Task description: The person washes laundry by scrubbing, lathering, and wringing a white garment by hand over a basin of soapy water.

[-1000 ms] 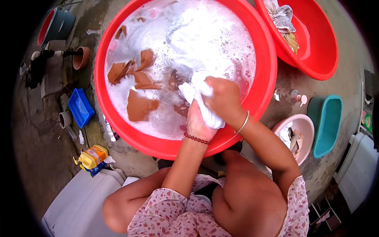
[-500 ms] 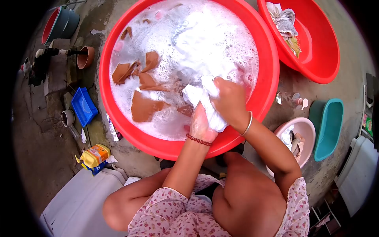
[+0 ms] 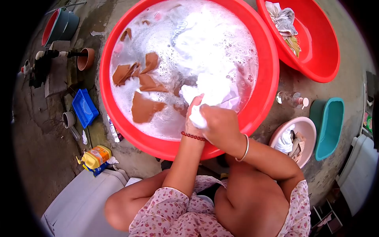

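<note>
A large red basin (image 3: 269, 94) full of sudsy water stands before me. White wet cloth (image 3: 213, 87) is bunched at its near side, partly spread over the foam. My right hand (image 3: 219, 124) is closed in a fist around a gathered part of it. My left hand (image 3: 193, 118), with a red bead bracelet, grips the same cloth from the left; its fingers are partly hidden behind the cloth. Brown cloth (image 3: 145, 108) floats in the water to the left of my hands. More white fabric (image 3: 205, 43) lies under the suds farther back.
A second red basin (image 3: 319, 51) holding some cloths stands at the upper right. On the right are a clear pump bottle (image 3: 290, 98), a pink basin (image 3: 306, 156) with clothes and a teal tub (image 3: 329, 130). Left are a blue tray (image 3: 84, 107) and a yellow detergent jug (image 3: 96, 156).
My right hand has moved down and toward me, closer to my left wrist. The white cloth now spreads farther out across the water beyond my hands.
</note>
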`<state>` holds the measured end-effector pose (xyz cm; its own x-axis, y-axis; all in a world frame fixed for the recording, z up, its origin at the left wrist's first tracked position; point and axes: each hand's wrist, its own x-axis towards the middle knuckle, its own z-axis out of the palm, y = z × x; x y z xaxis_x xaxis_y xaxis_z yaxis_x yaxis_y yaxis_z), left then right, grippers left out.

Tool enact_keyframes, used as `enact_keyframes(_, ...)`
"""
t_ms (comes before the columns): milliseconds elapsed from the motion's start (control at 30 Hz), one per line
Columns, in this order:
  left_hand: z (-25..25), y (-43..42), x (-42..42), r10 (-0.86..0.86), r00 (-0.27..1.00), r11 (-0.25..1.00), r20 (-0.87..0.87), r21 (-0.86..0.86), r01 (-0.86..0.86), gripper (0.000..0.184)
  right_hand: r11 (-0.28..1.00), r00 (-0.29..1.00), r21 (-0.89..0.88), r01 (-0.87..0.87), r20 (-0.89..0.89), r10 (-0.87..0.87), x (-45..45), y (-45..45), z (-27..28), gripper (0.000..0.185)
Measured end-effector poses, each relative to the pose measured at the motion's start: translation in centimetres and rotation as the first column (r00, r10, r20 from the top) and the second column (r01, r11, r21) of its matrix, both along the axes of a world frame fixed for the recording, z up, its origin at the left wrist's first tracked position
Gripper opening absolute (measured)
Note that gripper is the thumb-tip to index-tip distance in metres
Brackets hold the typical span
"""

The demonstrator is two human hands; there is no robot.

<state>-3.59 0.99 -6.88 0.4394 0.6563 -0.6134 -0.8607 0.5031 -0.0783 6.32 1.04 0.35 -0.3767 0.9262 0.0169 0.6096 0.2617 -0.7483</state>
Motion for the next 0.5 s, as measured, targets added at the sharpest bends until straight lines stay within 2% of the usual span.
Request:
enact_keyframes(67,1.9,-0.1,0.1,-0.045,0.986,0.994,-0.161,0.096,0.061,0.046,0.989,0.987,0.008,-0.145,-0.067,0.145,-0.7,-2.1,1.0,0.019)
enact_keyframes(100,0.5,0.2,0.0,-0.054,0.998,0.997,0.044,0.054,0.052,0.043,0.992,0.987,0.033,-0.123,-0.104,0.126,-0.9,-1.3,-0.2,0.019)
enact_keyframes(133,-0.1,-0.5,0.2,-0.049,0.998,0.998,0.045,0.048,0.047,0.043,0.996,0.996,0.056,-0.064,-0.050,0.067,-0.5,0.2,-1.0,0.017)
enact_keyframes(200,1.8,0.3,1.3,0.090,0.995,0.986,-0.048,-0.137,-0.095,0.040,0.991,0.987,0.040,0.130,0.094,-0.133,0.3,3.6,-2.5,0.016)
enact_keyframes(233,1.4,0.6,1.6,0.094,0.995,0.990,0.040,-0.112,-0.089,0.037,0.984,0.984,0.103,0.144,0.094,-0.154,0.8,4.5,-3.3,0.014)
enact_keyframes(267,1.4,0.3,1.7,0.085,0.995,0.990,-0.042,-0.106,-0.089,0.036,0.974,0.979,0.159,0.164,0.091,-0.180,1.0,5.0,-3.4,0.016)
enact_keyframes(300,1.2,0.1,1.5,0.100,0.994,0.984,-0.037,-0.145,-0.105,0.037,0.974,0.981,0.162,0.159,0.085,-0.175,0.7,4.2,-3.0,0.015)
enact_keyframes(333,0.7,-0.3,1.3,0.114,0.993,0.975,-0.030,-0.187,-0.118,0.039,0.988,0.985,0.085,0.128,0.105,-0.137,0.5,3.0,-2.3,0.019)
enact_keyframes(367,0.3,-1.0,1.0,0.051,0.968,0.997,-0.246,0.062,-0.036,0.042,0.989,0.997,0.131,0.067,0.017,-0.070,-0.1,1.2,-1.2,0.016)
enact_keyframes(400,0.6,-0.6,0.8,0.039,0.986,0.999,-0.165,0.003,-0.039,0.045,0.983,0.998,0.185,0.008,-0.063,0.004,-0.8,-0.2,-0.5,0.012)
enact_keyframes(433,0.8,-0.2,0.5,0.032,0.996,0.997,-0.084,-0.060,-0.037,0.049,0.975,0.994,0.204,-0.089,-0.036,0.099,-1.1,-1.0,-0.3,0.012)
enact_keyframes(467,-0.2,-0.4,0.2,0.041,0.996,0.995,-0.080,-0.083,-0.048,0.048,0.957,0.981,0.221,-0.189,-0.010,0.196,-1.2,-1.6,-0.5,0.011)
enact_keyframes(500,-0.2,-0.6,0.0,0.109,0.994,0.993,-0.019,-0.046,-0.110,0.048,0.959,0.986,0.245,-0.140,-0.054,0.158,-0.6,-0.3,-1.8,0.010)
